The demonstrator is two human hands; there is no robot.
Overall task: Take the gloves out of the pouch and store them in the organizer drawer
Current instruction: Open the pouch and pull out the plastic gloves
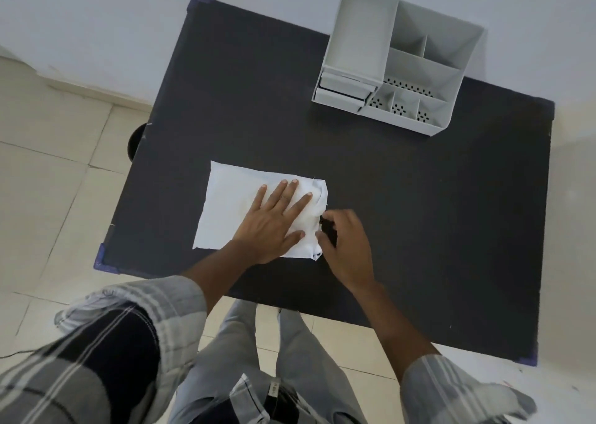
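Observation:
A white fabric pouch lies flat on the black table, its open end to the right. My left hand rests flat on the pouch with fingers spread, pressing it down. My right hand is at the pouch's mouth, fingers pinched on a black glove that sticks out a little from the opening. The rest of the gloves is hidden inside the pouch. A grey organizer stands at the far right of the table, with two small drawers on its left front, both looking closed.
The organizer has several open compartments on top, some with perforated bottoms. The table stands against a white wall, with tiled floor to the left and near side. A dark round object sits on the floor at the table's left edge.

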